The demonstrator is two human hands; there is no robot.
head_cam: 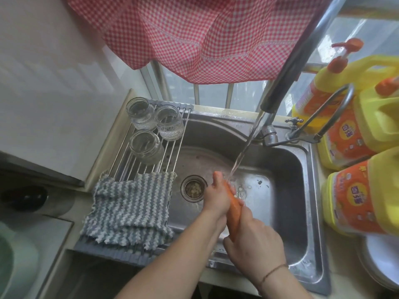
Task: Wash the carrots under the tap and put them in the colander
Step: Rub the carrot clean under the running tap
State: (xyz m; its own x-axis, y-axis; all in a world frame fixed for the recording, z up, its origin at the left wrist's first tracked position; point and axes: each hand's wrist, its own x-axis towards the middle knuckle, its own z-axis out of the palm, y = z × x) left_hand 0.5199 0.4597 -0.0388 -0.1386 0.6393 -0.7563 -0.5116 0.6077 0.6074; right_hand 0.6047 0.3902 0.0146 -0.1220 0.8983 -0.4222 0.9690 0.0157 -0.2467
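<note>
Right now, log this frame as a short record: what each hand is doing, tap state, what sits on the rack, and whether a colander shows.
left hand: grips the upper part of the carrot
right hand: grips its lower end
tap: running, the stream lands on the carrot
rack: three glass jars, striped cloth
colander: none clearly in view

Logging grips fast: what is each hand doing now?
Left hand: grips the carrot near its upper end.
Right hand: grips the carrot's lower end.
</note>
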